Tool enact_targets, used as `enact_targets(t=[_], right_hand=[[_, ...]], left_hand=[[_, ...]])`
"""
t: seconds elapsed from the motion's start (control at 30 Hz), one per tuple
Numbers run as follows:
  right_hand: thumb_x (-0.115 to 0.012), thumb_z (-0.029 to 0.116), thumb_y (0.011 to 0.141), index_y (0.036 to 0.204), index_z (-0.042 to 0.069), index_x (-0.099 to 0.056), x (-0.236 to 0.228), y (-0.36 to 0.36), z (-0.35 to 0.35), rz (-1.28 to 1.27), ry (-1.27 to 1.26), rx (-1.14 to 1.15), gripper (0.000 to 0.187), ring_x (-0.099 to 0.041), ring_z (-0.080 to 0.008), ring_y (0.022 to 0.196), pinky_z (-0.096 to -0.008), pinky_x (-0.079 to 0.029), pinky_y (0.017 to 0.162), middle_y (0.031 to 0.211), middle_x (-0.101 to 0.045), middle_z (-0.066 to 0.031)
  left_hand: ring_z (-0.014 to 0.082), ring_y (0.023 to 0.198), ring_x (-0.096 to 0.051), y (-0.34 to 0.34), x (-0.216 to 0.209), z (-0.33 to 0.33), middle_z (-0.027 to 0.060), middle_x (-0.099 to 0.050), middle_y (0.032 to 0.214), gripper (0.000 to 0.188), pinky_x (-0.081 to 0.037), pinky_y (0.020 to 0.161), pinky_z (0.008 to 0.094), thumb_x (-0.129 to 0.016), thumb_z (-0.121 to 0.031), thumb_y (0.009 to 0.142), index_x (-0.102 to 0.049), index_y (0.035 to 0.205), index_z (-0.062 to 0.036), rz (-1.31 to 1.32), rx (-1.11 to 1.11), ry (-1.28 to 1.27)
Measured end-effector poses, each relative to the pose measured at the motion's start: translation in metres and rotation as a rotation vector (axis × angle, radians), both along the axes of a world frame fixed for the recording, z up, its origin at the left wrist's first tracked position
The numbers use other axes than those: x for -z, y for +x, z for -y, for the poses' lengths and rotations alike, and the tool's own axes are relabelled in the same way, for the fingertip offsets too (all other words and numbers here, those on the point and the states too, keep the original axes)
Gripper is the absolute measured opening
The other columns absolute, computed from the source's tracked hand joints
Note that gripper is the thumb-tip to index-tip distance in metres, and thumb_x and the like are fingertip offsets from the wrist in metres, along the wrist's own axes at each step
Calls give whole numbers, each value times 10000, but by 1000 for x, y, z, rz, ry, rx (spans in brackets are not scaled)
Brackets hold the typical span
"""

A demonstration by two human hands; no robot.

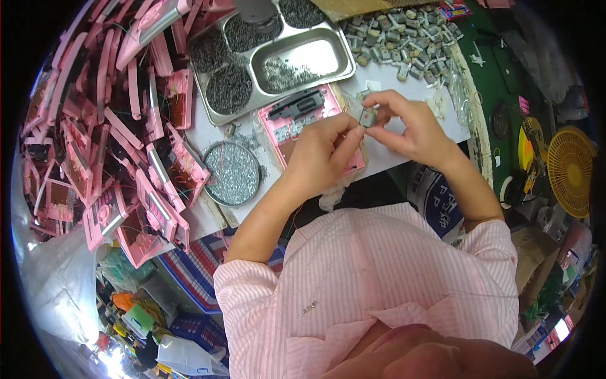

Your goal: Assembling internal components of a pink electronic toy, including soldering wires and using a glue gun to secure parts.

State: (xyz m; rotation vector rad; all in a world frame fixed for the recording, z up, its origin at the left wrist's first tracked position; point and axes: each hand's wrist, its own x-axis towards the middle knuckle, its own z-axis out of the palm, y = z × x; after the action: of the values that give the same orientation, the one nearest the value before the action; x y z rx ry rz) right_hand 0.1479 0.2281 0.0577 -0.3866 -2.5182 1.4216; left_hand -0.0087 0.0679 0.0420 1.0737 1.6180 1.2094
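Observation:
A small grey metal motor [367,117] is held up between the fingertips of both hands. My right hand [404,126] pinches it from the right, thumb below and forefinger above. From the left, my left hand [319,148] meets it with closed fingers, and its grip is partly hidden. Under my left hand lies a pink plastic housing [282,140] with a black part [297,104] and thin red wires inside. The hand and forearm cover part of that housing. More loose motors [404,47] lie heaped at the back right.
A metal tray [350,71] with compartments of small dark screws stands behind the housing. Left of it, a round dish [257,183] holds small silvery parts. Pink housings [136,145] pile high at the left. A yellow fan [568,170] stands far right.

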Motion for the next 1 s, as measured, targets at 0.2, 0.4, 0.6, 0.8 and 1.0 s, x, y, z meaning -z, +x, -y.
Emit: enact_targets(t=[0.2, 0.4, 0.6, 0.8, 1.0], right_hand=[[-723, -22, 863, 1267, 11, -579, -2, 35, 1, -81, -561, 151, 430, -615, -81, 730, -252, -485, 713, 786, -641, -18], [-710, -39, 873, 1295, -13, -563, 5, 45, -1, -174, -785, 297, 448, -612, -81, 717, -215, -486, 671, 799, -645, -31], [-706, -34, 880, 1300, -17, -562, 0, 68, -1, -157, -709, 377, 444, -614, -81, 720, -211, -484, 665, 799, -641, -29], [-700, -41, 879, 1304, -11, -564, 4, 91, -2, -150, -693, 459, 447, -615, -77, 735, -210, -478, 683, 802, -639, -21], [-689, -13, 881, 1243, 17, -610, 13, 95, -3, -78, -415, 427, 372, -547, -56, 689, -227, -440, 637, 753, -593, 22]], left_hand=[[113, 594, -535, -15, -25, -33, 71, -579, 653, 223, -452, 575, 311, -632, -219, 984, -672, 912, -12, 4, 381, -13], [277, 688, -704, -81, -10, -164, 145, -721, 788, 190, -546, 663, 373, -678, -197, 903, -720, 925, -13, -751, -155, 309], [395, 893, -695, -88, 8, -241, 196, -728, 915, 173, -548, 815, 493, -648, -204, 860, -727, 914, -60, -1003, -191, 219], [384, 840, -698, -84, 7, -251, 179, -719, 888, 160, -553, 762, 499, -637, -219, 873, -704, 885, -74, -1178, -143, 194], [379, 764, -671, -92, 15, -246, 163, -642, 853, 80, -535, 655, 483, -604, -147, 900, -577, 886, -74, -1300, -223, 483]])
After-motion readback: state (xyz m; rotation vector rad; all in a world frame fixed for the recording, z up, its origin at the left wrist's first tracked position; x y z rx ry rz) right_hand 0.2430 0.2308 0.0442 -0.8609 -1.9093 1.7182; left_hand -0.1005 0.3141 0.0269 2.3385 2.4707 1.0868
